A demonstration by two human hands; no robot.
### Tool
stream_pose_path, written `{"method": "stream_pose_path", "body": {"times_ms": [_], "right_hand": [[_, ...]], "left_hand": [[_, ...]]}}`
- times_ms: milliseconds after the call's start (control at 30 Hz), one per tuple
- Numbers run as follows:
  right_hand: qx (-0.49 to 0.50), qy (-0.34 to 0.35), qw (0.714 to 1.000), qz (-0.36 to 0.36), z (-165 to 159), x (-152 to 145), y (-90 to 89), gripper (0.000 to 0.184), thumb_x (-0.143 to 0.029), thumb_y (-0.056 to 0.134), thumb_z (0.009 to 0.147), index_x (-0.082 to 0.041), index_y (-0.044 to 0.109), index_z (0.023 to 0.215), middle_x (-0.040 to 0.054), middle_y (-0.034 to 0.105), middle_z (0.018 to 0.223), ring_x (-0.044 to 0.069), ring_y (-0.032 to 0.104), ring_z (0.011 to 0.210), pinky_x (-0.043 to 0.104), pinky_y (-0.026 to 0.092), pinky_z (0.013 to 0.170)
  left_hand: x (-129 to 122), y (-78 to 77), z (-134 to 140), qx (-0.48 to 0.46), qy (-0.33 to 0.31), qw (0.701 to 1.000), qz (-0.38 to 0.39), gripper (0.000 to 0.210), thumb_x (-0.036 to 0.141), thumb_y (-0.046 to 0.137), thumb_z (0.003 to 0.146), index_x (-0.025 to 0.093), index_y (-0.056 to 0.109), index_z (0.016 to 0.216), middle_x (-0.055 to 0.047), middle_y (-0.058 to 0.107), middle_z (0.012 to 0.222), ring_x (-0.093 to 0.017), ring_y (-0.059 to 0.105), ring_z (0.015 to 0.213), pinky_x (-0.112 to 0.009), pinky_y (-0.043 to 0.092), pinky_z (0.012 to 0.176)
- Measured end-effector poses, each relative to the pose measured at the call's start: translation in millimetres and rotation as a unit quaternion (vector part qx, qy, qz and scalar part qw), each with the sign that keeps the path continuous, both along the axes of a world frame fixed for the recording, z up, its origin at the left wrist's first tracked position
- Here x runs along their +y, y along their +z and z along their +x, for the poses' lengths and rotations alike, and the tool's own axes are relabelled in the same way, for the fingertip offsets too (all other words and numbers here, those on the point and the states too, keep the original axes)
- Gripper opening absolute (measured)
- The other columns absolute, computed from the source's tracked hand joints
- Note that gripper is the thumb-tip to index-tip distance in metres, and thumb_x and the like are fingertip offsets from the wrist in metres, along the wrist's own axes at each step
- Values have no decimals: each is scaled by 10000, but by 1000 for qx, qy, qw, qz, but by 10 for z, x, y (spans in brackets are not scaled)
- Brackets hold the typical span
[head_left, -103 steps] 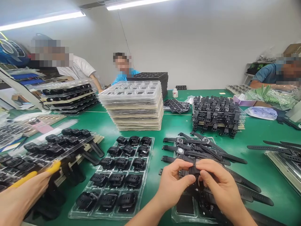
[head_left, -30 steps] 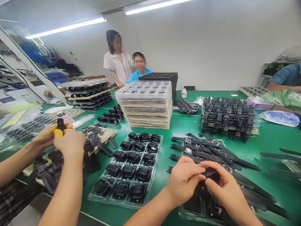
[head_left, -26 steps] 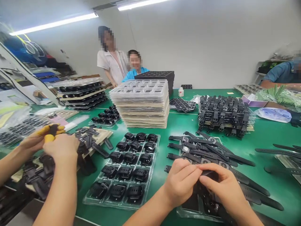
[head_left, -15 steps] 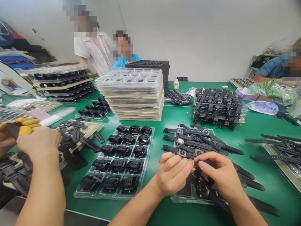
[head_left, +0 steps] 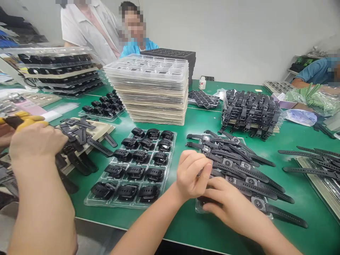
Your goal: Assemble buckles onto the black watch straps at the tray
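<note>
Beside hands (head_left: 193,174) (head_left: 227,199): clear tray (head_left: 122,204), curled black watches (head_left: 140,156) in its compartments.

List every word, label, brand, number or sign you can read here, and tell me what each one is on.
No text can be read with certainty.
White bottle: a small red mark on its side, too small to read.
White and blue packet: blue marks, too blurred to read.
Watch back: any lettering around the round sensor is too small to make out.
</note>
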State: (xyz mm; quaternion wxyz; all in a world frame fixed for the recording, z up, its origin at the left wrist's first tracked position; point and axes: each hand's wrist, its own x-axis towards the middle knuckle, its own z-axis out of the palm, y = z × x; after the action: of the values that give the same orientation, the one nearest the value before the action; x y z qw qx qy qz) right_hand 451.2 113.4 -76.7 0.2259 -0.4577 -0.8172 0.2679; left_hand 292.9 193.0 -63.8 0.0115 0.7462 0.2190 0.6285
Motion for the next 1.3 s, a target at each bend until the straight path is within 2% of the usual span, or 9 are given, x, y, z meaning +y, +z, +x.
{"method": "stream_pose_path", "body": {"times_ms": [133,267,400,600,867,1100,1200,1267,1300], "right_hand": [[-64,-106,987,99,402,-196,15,161,-301,532,1043,-252,685,1050,63,692,1034,254,642,960,386,531,834],[-233,-175,947,132,659,-544,-250,416,-491,355,1071,-230,653,945,78,673,819,292,625,742,429,482,670],[-286,-198,922,170,660,-738,-426,442,-424,239,1084,-202,617,1028,100,660,798,297,611,696,417,443,612],[-222,-150,931,248,690,-617,63,265,-170,407,1025,-199,620,1181,85,714,975,259,646,842,404,458,775],[-114,-104,910,384,623,-124,720,293,-25,461,990,-225,672,1029,75,722,915,262,609,927,435,449,892],[10,-109,908,404,354,346,604,293,-24,522,968,-235,715,1034,54,720,920,242,615,962,405,497,899],[31,-202,861,466,311,251,544,365,-6,624,896,-271,716,1130,85,694,1095,277,616,1052,443,485,944],[113,-238,838,478,292,124,474,384,6,684,842,-293,723,1080,51,693,951,242,647,887,385,527,840],[154,-214,875,406,277,66,420,311,-48,694,857,-296,723,1044,29,686,850,218,654,773,338,544,743]], "left_hand": [[-18,6,15,-5,-11,1000,-15,128,80,555,889,186,620,919,-30,697,782,-167,600,718,-331,504,704],[-19,-22,34,1,-20,1000,-16,122,69,580,870,178,627,900,-35,698,763,-169,580,701,-325,509,685],[-11,-70,67,21,-38,999,-15,131,53,586,861,172,632,891,-36,702,753,-167,579,682,-323,501,671],[-25,-102,136,99,-100,987,-83,157,85,586,894,183,663,989,-55,745,866,-185,629,774,-347,526,749],[-42,-17,46,144,-276,887,-341,395,411,448,1035,207,662,1297,-127,715,1236,-268,627,1154,-465,499,1003],[-49,21,37,44,-321,796,-511,422,504,613,955,180,739,1194,-105,757,1046,-242,674,967,-376,535,883],[-36,11,70,-99,-304,763,-561,408,519,725,871,153,775,1047,-75,749,878,-167,641,758,-279,518,718],[-15,-8,87,-199,-268,749,-572,424,529,761,835,157,759,1038,-63,742,851,-132,611,689,-237,489,648],[-6,-20,94,-234,-255,744,-572,440,537,771,822,163,746,1052,-53,734,824,-120,596,652,-224,472,611]]}}
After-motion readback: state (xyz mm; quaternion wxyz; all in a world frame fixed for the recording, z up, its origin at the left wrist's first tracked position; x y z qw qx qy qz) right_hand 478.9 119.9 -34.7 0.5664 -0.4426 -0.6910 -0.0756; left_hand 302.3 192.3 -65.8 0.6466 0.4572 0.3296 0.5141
